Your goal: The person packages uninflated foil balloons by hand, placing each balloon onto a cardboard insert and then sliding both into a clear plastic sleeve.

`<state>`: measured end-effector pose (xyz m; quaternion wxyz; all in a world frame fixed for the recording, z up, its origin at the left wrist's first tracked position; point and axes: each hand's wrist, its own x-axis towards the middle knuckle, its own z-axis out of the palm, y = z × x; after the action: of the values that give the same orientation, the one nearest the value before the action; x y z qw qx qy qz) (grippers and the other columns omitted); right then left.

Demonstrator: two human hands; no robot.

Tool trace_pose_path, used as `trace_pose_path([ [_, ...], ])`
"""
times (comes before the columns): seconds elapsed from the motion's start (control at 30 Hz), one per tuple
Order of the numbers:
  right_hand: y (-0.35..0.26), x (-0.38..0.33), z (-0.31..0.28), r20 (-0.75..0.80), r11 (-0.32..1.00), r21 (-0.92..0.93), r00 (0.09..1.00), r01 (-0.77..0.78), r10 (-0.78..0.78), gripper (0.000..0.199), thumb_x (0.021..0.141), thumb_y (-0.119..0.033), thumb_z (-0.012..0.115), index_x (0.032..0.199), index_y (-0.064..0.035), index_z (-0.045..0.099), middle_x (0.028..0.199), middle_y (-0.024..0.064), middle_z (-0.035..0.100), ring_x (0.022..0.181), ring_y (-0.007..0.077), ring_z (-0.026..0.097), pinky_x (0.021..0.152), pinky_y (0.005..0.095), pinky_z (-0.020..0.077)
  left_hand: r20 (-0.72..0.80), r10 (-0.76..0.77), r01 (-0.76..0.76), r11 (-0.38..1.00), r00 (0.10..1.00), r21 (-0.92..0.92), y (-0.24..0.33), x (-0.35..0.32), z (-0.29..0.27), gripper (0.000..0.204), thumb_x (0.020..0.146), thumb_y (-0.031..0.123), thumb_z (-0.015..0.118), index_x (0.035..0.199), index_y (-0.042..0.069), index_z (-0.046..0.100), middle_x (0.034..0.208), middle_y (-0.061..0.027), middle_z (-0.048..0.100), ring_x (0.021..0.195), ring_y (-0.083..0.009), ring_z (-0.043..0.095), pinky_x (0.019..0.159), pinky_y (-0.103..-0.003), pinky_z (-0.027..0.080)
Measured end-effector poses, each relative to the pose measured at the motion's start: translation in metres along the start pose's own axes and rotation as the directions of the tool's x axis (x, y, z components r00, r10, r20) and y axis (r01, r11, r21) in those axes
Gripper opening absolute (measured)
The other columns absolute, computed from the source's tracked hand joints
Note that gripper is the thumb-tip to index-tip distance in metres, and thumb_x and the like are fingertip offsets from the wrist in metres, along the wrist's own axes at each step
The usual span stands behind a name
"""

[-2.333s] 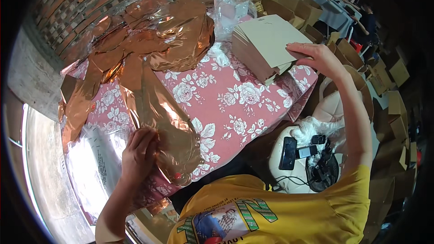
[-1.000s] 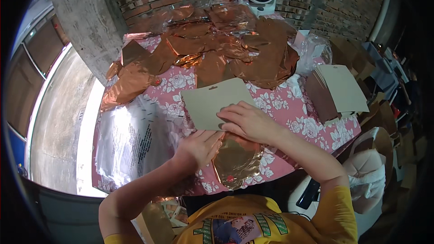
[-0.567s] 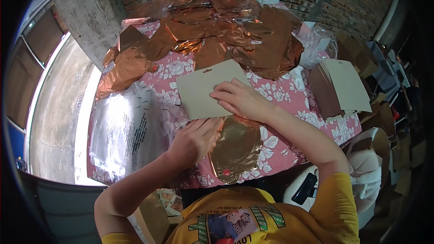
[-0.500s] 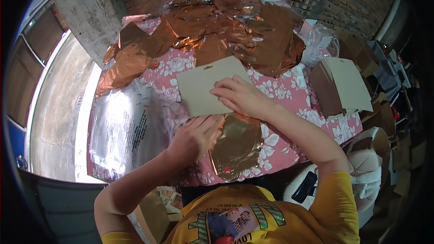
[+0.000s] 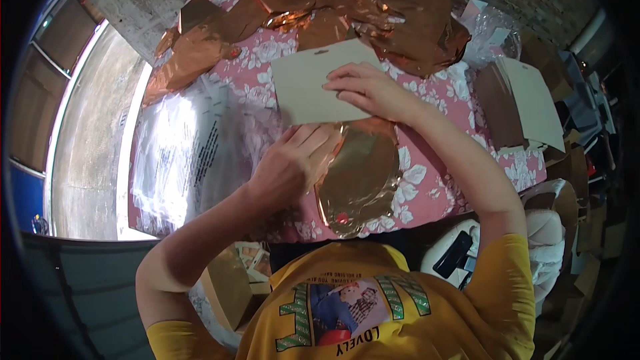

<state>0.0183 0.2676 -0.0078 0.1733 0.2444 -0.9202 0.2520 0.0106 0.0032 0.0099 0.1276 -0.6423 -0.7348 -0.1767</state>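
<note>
Two hands meet over one copper foil balloon (image 5: pixel 357 180), which lies flat at the near edge of the table. The left hand (image 5: pixel 293 163) has slid in to pinch the balloon's upper left rim, fingers closed on the foil. The right hand (image 5: pixel 367 88) has brought a beige card (image 5: pixel 313 87) over from the stack and now presses it flat, palm down, so the card's lower edge overlaps the balloon's top; card and balloon seem to be getting paired. Beyond them, the pink floral tablecloth (image 5: pixel 460 107) carries a clear printed plastic sheet (image 5: pixel 180 153) on the left, more beige cards (image 5: pixel 533 100) on the right, and a heap of crumpled copper foil (image 5: pixel 373 7) farthest back. Concrete floor lies left, cardboard boxes right.
</note>
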Motion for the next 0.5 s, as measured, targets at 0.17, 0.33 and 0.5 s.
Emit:
trace_pose_path([
  [0.17,-0.006,-0.004,0.005,0.066,0.984,0.145,0.993,-0.104,0.095,0.030,0.091,-0.015,0.066,0.121,-0.0134,0.068,0.123,0.0068,0.059,0.116,0.0263,0.056,0.099,0.0364,0.0449,0.022,-0.073,0.072,0.997,0.997,0.038,0.006,-0.003,-0.001,0.051,0.079,0.016,0.068,0.128,0.006,0.059,0.117,-0.0079,0.057,0.105,-0.0269,0.054,0.089,-0.041,0.045],
  [0.33,-0.003,-0.003,0.002,0.051,0.988,0.117,0.994,-0.105,0.100,0.031,0.091,-0.017,0.065,0.122,-0.0157,0.068,0.125,0.0064,0.059,0.117,0.0250,0.056,0.100,0.0353,0.0453,0.075,-0.101,0.088,0.983,0.992,0.160,0.010,-0.003,-0.008,0.055,0.076,0.018,0.069,0.129,0.007,0.056,0.117,-0.0057,0.054,0.106,-0.0245,0.052,0.095,-0.036,0.043],
  [0.5,-0.002,-0.004,0.000,0.049,0.987,0.107,0.992,-0.119,0.115,0.031,0.091,-0.016,0.065,0.122,-0.0152,0.068,0.125,0.0061,0.059,0.117,0.0253,0.056,0.099,0.0356,0.0455,0.027,-0.060,0.058,0.995,0.998,0.085,0.007,0.003,-0.003,0.052,0.076,0.017,0.068,0.126,0.006,0.057,0.116,-0.0055,0.055,0.106,-0.0231,0.053,0.095,-0.036,0.043],
])
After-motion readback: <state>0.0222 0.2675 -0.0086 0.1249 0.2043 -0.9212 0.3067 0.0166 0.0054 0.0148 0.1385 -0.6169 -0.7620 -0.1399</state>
